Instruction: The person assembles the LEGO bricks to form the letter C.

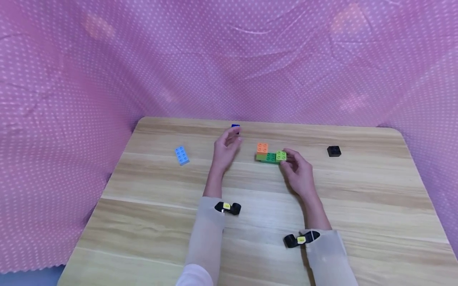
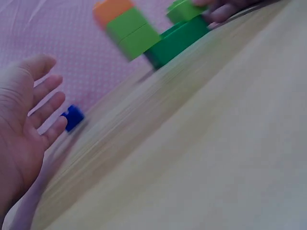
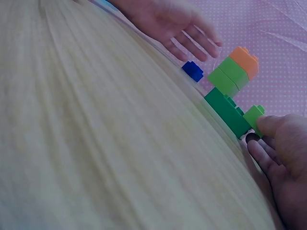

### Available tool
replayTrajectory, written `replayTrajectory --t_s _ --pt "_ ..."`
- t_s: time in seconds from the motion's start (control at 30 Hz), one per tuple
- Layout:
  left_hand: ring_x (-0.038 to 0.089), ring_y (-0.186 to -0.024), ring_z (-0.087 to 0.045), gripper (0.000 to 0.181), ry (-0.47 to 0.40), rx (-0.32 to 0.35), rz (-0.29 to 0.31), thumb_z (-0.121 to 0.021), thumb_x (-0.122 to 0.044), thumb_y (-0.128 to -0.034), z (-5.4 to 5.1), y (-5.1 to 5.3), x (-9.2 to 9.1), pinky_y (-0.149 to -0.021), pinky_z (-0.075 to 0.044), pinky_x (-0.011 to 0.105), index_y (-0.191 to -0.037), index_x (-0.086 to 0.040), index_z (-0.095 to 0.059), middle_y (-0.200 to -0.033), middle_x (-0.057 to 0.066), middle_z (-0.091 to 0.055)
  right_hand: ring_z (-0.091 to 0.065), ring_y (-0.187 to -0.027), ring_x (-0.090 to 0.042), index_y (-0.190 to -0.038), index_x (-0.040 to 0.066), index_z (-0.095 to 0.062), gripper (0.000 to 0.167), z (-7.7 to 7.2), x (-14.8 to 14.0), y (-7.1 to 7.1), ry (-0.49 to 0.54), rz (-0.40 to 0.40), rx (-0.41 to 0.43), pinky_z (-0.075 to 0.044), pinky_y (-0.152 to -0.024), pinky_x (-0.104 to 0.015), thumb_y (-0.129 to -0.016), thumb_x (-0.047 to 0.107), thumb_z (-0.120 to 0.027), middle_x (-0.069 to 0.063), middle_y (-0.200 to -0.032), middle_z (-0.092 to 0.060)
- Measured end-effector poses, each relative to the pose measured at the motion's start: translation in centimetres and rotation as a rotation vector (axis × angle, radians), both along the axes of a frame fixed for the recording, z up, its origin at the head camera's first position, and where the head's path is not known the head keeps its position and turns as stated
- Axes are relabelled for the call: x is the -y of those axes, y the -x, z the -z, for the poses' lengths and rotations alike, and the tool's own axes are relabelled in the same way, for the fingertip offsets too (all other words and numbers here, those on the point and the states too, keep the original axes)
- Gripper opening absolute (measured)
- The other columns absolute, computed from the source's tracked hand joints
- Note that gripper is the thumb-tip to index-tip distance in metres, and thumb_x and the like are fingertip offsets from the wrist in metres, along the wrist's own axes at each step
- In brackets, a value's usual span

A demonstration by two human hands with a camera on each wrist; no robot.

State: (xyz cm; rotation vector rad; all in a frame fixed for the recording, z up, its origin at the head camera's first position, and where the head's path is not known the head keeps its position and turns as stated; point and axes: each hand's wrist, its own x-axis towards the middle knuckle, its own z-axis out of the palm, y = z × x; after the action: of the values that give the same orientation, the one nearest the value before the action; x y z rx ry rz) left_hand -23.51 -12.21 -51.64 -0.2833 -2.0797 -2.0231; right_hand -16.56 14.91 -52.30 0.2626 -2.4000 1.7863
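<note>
A joined group of bricks stands on the table: a dark green brick (image 1: 270, 157) at the bottom, light green bricks (image 3: 228, 76) with an orange brick (image 1: 262, 148) on top at its left end, and another light green brick (image 1: 281, 155) at its right end. My right hand (image 1: 301, 174) pinches that right end between thumb and fingers. My left hand (image 1: 224, 153) is held with fingers spread, left of the group, holding nothing. Beyond its fingertips lies a dark blue brick (image 2: 74, 118), partly hidden by the hand in the head view.
On the wooden table (image 1: 150, 222), a light blue brick (image 1: 181, 155) lies at the left and a black brick (image 1: 334, 151) at the right. A pink dotted cloth (image 1: 229, 71) hangs behind the table's back edge and at both sides.
</note>
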Motion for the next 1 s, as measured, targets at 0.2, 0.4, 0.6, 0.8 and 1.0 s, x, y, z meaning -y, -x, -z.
replayTrajectory --t_s 0.2,0.4,0.6,0.8,1.0 --pt "0.04 -0.13 -0.062 0.045 0.086 0.014 -0.028 -0.073 -0.001 -0.0974 0.6 2.1 1.9 -0.112 -0.051 0.045 -0.141 -0.003 -0.063 -0.145 0.017 -0.063 -0.067 -0.118 -0.033 -0.146 -0.001 -0.058 0.046 0.0 -0.3 0.1 0.004 0.009 0.013 -0.054 -0.097 -0.015 -0.101 -0.001 -0.068 -0.02 -0.131 -0.068" --pt "0.038 -0.131 -0.062 0.047 0.158 0.009 -0.01 -0.074 0.001 -0.0961 0.8 3.4 3.3 -0.115 -0.049 0.047 -0.142 -0.005 -0.064 -0.146 0.015 -0.063 -0.066 -0.119 -0.038 -0.145 -0.004 -0.057 0.045 -0.1 0.1 0.1 -0.008 0.017 0.029 -0.055 -0.095 -0.017 -0.101 -0.002 -0.067 -0.025 -0.132 -0.066" --pt "0.038 -0.135 -0.059 0.05 0.219 -0.005 0.013 -0.074 0.002 -0.0957 0.9 4.5 4.5 -0.119 -0.043 0.05 -0.144 -0.003 -0.061 -0.143 0.022 -0.063 -0.065 -0.118 -0.044 -0.144 -0.009 -0.055 0.045 -0.1 0.5 0.2 0.011 0.013 0.018 -0.057 -0.096 -0.023 -0.1 -0.008 -0.065 -0.031 -0.131 -0.065" --pt "0.036 -0.138 -0.057 0.052 0.3 0.0 0.039 -0.071 0.002 -0.097 0.6 5.0 4.5 -0.121 -0.042 0.042 -0.147 -0.001 -0.057 -0.149 0.02 -0.059 -0.067 -0.116 -0.036 -0.144 -0.002 -0.059 0.046 0.0 0.2 0.3 0.019 0.008 0.009 -0.054 -0.092 -0.013 -0.099 -0.003 -0.069 -0.023 -0.129 -0.068" --pt "0.032 -0.137 -0.059 0.047 0.407 -0.019 0.036 -0.069 0.005 -0.0977 1.0 5.0 4.0 -0.119 -0.044 0.034 -0.144 -0.001 -0.061 -0.147 0.016 -0.061 -0.067 -0.115 -0.033 -0.144 0.0 -0.06 0.047 0.3 -0.1 0.2 0.033 0.001 0.011 -0.056 -0.094 -0.016 -0.099 -0.002 -0.07 -0.02 -0.129 -0.068"
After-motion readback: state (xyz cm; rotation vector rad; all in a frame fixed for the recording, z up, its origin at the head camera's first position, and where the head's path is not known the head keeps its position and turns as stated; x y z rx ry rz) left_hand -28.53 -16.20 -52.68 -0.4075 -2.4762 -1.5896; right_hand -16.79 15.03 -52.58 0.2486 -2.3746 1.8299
